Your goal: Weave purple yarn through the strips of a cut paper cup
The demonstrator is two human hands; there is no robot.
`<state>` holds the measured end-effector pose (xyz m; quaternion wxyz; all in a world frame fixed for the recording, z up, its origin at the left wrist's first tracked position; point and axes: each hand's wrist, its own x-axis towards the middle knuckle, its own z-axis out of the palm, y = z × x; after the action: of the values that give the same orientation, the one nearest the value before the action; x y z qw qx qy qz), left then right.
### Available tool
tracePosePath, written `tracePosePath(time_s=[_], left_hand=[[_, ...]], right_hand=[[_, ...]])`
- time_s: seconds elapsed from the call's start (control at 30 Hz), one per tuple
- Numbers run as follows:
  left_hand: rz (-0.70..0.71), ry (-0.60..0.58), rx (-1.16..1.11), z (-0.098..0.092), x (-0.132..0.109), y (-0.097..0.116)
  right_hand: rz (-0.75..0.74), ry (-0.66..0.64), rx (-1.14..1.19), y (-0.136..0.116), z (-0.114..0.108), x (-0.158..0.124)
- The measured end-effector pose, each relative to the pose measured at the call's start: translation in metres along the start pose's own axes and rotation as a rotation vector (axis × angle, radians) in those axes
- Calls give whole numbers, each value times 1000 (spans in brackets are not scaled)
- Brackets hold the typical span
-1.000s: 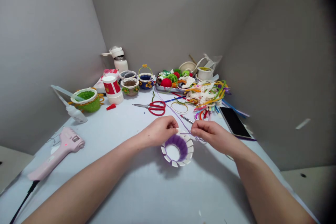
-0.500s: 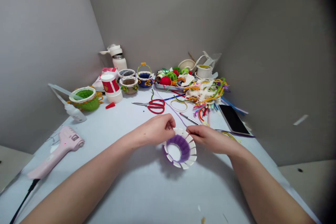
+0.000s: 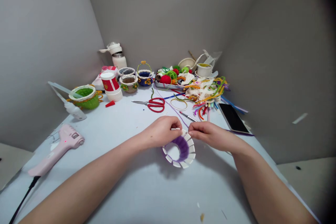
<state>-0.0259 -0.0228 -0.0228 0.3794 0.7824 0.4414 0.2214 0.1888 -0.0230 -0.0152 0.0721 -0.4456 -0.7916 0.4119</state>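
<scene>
A white paper cup [image 3: 192, 149], its wall cut into flaring strips with purple yarn [image 3: 183, 147] woven round the inside, is tilted toward me above the table. My left hand [image 3: 166, 131] is closed on the far left part of its rim, thumb over the edge. Close to the far right rim, my right hand [image 3: 210, 134] pinches a thin purple strand, mostly hidden by the fingers. Beyond the hands, part of a purple strand [image 3: 182, 115] lies across the table. A silver pen [image 3: 187, 116] rests just past my right hand.
Red-handled scissors [image 3: 156, 105] lie ahead. A pink glue gun [image 3: 59, 150], its red light lit, and a glue bottle [image 3: 75, 111] are at left. Small decorated baskets [image 3: 129, 85] stand behind. Coloured cords and lace [image 3: 206, 91] are heaped back right, near a phone [image 3: 233, 117].
Both hands have shifted slightly along the far rim, the left one to the right. My right fingers are now closer to the left ones. The cup has moved a little left.
</scene>
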Motion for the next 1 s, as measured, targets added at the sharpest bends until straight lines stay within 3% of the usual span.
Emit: tracePosePath(time_s=[0.2,0.37,0.63,0.83,1.0], left_hand=[[-25,15,11,4,1,-1],[-31,22,22,5,2,-2],[-64,28,47,0,2,-4],[-116,-61,92,-9,-2,-1],[-80,-61,-1,-11,-2,3]], right_hand=[[14,87,101,-3,-3,-9],[-70,189,0,-16,4,-14],[-56,151,-43,-11,-2,-18],[-64,15,-32,-5,4,-8],[-77,55,1,-4,14,-1]])
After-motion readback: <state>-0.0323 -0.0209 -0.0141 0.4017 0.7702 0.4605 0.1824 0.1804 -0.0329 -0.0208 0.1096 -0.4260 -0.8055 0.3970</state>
